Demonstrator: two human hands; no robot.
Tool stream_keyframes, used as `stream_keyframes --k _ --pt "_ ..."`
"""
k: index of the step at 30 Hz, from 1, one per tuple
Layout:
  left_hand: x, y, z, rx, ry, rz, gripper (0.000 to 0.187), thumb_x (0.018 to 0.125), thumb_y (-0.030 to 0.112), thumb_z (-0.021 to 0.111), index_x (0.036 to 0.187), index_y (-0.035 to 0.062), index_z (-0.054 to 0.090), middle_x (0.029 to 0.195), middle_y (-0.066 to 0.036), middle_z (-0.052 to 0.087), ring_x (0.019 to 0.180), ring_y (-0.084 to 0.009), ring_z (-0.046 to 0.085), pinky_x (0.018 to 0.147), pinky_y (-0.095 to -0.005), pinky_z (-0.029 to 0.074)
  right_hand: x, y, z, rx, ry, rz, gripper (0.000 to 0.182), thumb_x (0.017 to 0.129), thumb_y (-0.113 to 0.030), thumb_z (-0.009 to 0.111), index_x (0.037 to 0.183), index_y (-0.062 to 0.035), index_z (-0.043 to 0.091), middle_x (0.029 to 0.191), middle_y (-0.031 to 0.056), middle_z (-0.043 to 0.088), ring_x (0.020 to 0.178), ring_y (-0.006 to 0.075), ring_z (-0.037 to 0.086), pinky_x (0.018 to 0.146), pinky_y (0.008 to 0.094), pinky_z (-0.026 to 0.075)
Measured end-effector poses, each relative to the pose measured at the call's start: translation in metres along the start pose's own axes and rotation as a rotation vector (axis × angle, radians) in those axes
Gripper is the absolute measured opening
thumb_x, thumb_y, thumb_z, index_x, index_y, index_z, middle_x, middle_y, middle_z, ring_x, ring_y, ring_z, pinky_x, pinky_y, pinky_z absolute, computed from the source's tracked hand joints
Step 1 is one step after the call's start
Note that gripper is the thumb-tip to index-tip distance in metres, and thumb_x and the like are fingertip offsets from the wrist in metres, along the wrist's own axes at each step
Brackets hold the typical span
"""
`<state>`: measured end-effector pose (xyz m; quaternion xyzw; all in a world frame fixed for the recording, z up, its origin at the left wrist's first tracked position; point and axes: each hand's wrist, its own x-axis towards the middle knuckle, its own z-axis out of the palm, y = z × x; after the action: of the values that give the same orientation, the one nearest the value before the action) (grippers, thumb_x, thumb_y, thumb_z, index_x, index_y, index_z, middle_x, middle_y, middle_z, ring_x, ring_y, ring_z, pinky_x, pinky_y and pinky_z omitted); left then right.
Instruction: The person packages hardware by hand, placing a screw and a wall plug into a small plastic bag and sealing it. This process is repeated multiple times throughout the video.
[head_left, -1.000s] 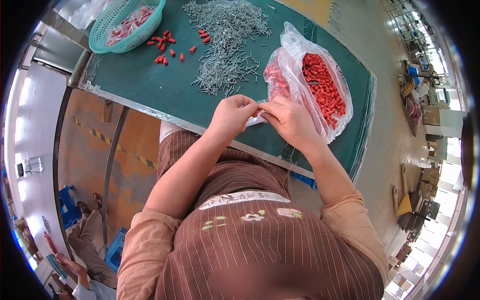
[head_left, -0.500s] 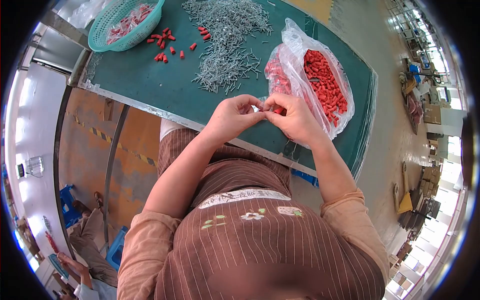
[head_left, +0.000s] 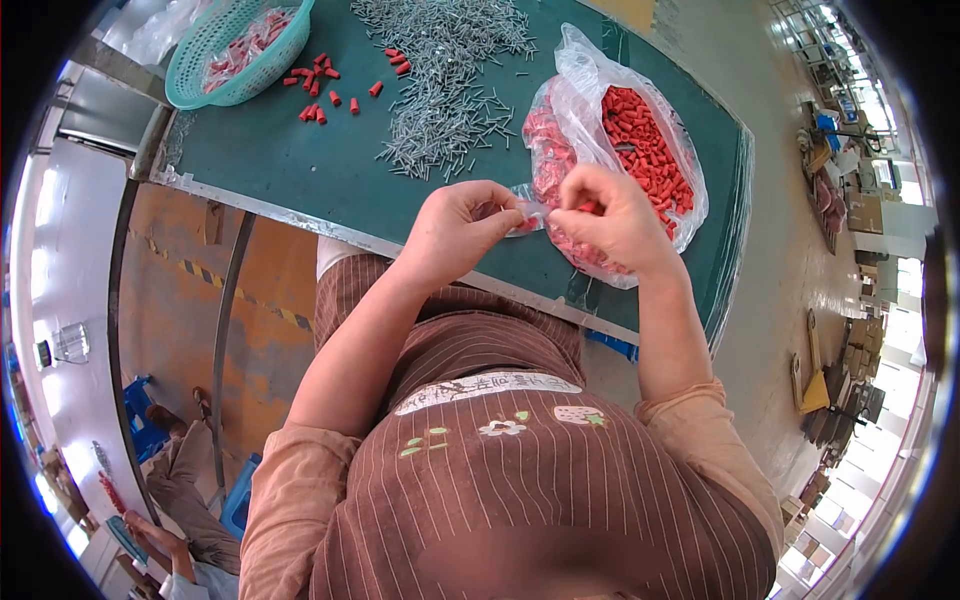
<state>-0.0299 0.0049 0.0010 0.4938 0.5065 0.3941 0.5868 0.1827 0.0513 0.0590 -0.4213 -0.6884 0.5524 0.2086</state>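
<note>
My left hand [head_left: 458, 232] pinches a small clear plastic bag [head_left: 530, 220] near the table's front edge, and a bit of red shows through the film. To its right, my right hand [head_left: 628, 226] is curled, with thumb tip close to the bag. Between its fingers a red plastic cap [head_left: 590, 207] shows, partly hidden. Right behind that hand lies a large clear bag [head_left: 580, 60], its mouth spread over many loose red caps [head_left: 650, 160]. A heap of grey metal pins [head_left: 440, 110] covers the table's middle.
A turquoise basket [head_left: 240, 80] with packed red pieces stands at the back left of the green table [head_left: 270, 150]. Several loose red caps [head_left: 318, 75] lie beside it. At lower left, another person's hand [head_left: 150, 535] shows near a second table.
My hands have come apart: the right one moved slightly right and its fingers lifted from the left fingertips. The small bag now shows between them.
</note>
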Motion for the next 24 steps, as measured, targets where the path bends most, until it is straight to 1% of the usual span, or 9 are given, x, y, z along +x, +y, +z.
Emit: stream_keyframes --k 2,3,6,7,10,13,16,19,24 --pt "0.000 0.000 0.000 -0.063 0.030 -0.009 0.015 0.087 0.014 0.070 0.091 -0.0008 0.069 0.072 0.002 0.061 0.065 -0.0040 0.050 0.059 -0.0224 0.041 -0.004 0.009 -0.006 0.143 0.076 -0.012 0.012 0.084 -0.006 0.071 0.087 -0.0027 0.061 0.076 -0.0022 0.055 0.068 0.0030 0.050 0.061 0.0204 0.042" --pt "-0.001 0.000 0.000 -0.088 0.036 -0.021 0.015 0.088 0.014 0.070 0.091 -0.0009 0.068 0.072 0.003 0.061 0.066 -0.0037 0.050 0.058 -0.0221 0.041 -0.002 0.015 -0.002 0.079 0.123 -0.032 0.013 0.085 -0.006 0.071 0.093 -0.0010 0.062 0.073 -0.0036 0.055 0.065 0.0014 0.048 0.057 0.0196 0.040" --pt "0.000 -0.001 0.001 -0.127 0.010 -0.054 0.013 0.089 0.013 0.069 0.093 0.0003 0.067 0.077 0.003 0.062 0.070 -0.0030 0.052 0.061 -0.0200 0.041 -0.005 0.013 0.009 0.071 0.056 0.063 0.016 0.087 -0.008 0.070 0.099 -0.0005 0.064 0.070 -0.0051 0.054 0.062 0.0012 0.046 0.054 0.0201 0.037" --pt "0.000 -0.002 0.001 -0.135 -0.004 -0.065 0.012 0.090 0.012 0.069 0.094 0.0009 0.066 0.078 0.003 0.063 0.072 -0.0028 0.053 0.062 -0.0190 0.041 -0.004 0.018 0.014 0.097 0.086 0.066 0.016 0.087 -0.009 0.070 0.101 -0.0018 0.066 0.067 -0.0068 0.053 0.062 0.0008 0.045 0.053 0.0210 0.035" --pt "0.000 -0.003 0.003 -0.135 -0.011 -0.065 0.012 0.090 0.013 0.068 0.094 0.0016 0.066 0.078 0.004 0.063 0.072 -0.0024 0.053 0.061 -0.0181 0.041 -0.003 0.031 0.020 0.136 0.119 0.083 0.011 0.089 -0.007 0.069 0.098 -0.0019 0.065 0.075 -0.0068 0.055 0.066 0.0006 0.046 0.058 0.0174 0.037" --pt "-0.003 0.005 0.001 -0.122 0.000 -0.077 0.010 0.090 0.011 0.068 0.094 0.0021 0.066 0.079 0.004 0.063 0.071 -0.0021 0.053 0.060 -0.0172 0.040 -0.003 0.026 0.026 0.137 0.172 0.037 0.007 0.089 -0.006 0.068 0.094 -0.0019 0.065 0.075 -0.0065 0.055 0.067 0.0006 0.047 0.059 0.0170 0.038" --pt "-0.004 0.004 0.006 -0.234 0.058 -0.002 0.008 0.090 0.009 0.068 0.094 0.0024 0.066 0.078 0.004 0.062 0.069 -0.0018 0.052 0.059 -0.0171 0.040 -0.003 0.026 0.027 0.137 0.196 0.009 0.006 0.089 -0.005 0.069 0.093 -0.0023 0.065 0.076 -0.0062 0.056 0.067 0.0005 0.047 0.059 0.0167 0.038" --pt "-0.002 -0.003 0.007 -0.207 0.084 0.023 0.006 0.090 0.006 0.068 0.094 0.0021 0.066 0.078 0.004 0.061 0.068 -0.0019 0.051 0.058 -0.0178 0.040 -0.003 0.026 0.027 0.114 0.197 -0.034 0.006 0.089 -0.005 0.068 0.092 -0.0025 0.064 0.076 -0.0059 0.056 0.067 0.0004 0.047 0.059 0.0165 0.038" --pt "-0.003 0.000 0.007 -0.227 0.092 0.047 0.005 0.089 0.005 0.067 0.094 0.0013 0.066 0.078 0.003 0.062 0.069 -0.0019 0.052 0.059 -0.0181 0.041 -0.003 0.026 0.024 0.086 0.186 -0.012 0.006 0.089 -0.005 0.068 0.093 -0.0023 0.064 0.077 -0.0057 0.057 0.067 0.0003 0.047 0.059 0.0170 0.039"
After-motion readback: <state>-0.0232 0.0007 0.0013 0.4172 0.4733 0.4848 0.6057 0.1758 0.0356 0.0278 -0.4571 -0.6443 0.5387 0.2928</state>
